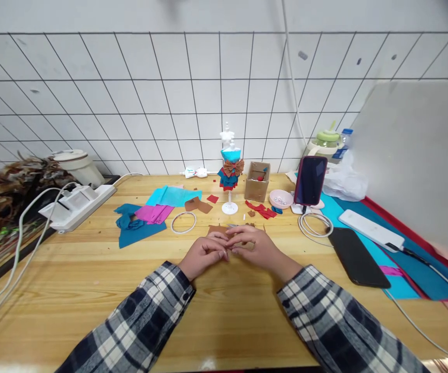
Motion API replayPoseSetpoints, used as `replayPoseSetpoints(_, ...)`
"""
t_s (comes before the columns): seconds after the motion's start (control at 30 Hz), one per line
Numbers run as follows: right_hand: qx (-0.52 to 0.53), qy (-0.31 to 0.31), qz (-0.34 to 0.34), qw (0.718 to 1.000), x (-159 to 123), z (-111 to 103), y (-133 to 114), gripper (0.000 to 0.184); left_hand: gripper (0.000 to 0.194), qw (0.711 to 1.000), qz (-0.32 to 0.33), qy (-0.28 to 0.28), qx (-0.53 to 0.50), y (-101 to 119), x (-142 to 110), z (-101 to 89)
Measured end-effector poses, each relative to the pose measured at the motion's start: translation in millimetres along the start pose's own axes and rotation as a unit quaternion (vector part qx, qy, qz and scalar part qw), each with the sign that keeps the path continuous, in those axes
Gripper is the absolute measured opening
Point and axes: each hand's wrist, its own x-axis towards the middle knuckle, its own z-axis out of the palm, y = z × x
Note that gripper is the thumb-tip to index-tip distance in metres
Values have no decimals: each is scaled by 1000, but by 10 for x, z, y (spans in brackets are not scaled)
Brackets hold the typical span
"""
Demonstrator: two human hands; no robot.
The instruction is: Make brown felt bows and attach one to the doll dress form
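My left hand (204, 255) and my right hand (258, 249) meet low over the table, fingertips together. The fingers of both are closed in a pinch, and whatever lies between them is too small or hidden to make out. Just beyond the fingers lies a brown paper piece (216, 229), partly covered by my hands, beside a small grey metal object. Behind them stands a white mini dress form (229, 208) wearing a blue and red ruffled dress (229, 181) with a brown bow (233, 167) at its waist.
Left of centre lie blue (140, 235), magenta (154, 214) and cyan sheets (173, 196) and a white ring (183, 223). Right are a cardboard box (257, 181), pink bowl (280, 198), propped phone (310, 180), black phone (358, 256) and power bank (371, 229). A power strip (78, 207) sits left.
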Motion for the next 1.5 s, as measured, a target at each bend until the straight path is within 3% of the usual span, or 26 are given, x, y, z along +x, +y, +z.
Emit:
replayPoseSetpoints(0.17, -44, -14, -41, 998, -25, 29, -4, 10, 32, 999, 20, -19, 45, 42, 8, 15)
replayPoseSetpoints(0.37, -5, -22, 22, 999, -31, -94, 12, 4, 24, 984, 65, -8, 167, 112, 24, 63)
replayPoseSetpoints(0.47, 29, -87, 116, 989, -51, -132, 33, 6, 17, 951, 125, -7, 282, 145, 19, 109)
replayPoseSetpoints(0.57, 41, -118, 169, 978, -62, -177, 53, 9, 17, 900, 168, -2, 403, 174, 15, 158)
replayPoseSetpoints(0.7, -5, -71, 219, 973, -94, -415, 122, 11, 19, 862, 117, 30, 492, 183, 14, 167)
replayPoseSetpoints(0.83, -112, 15, 267, 957, -221, -791, 332, 17, 20, 859, 74, 55, 504, 200, 35, 211)
replayPoseSetpoints(0.93, -150, 11, 270, 951, -317, -933, 498, 25, 18, 857, 99, 29, 505, 258, 105, 399)
replayPoseSetpoints(1.0, -158, -5, 266, 951, -338, -925, 545, 27, 17, 852, 101, 6, 514, 297, 177, 583)
replayPoseSetpoints(1.13, -169, -53, 240, 954, -299, -807, 476, 11, 23, 835, 88, -6, 543, 300, 297, 868)
replayPoseSetpoints(1.27, -207, -91, 243, 943, -262, -742, 359, 11, 25, 839, 68, -30, 540, 242, 310, 916)
replayPoseSetpoints(1.5, -288, -91, 244, 921, -239, -728, 296, 10, 29, 848, 58, -64, 523, 204, 332, 930)
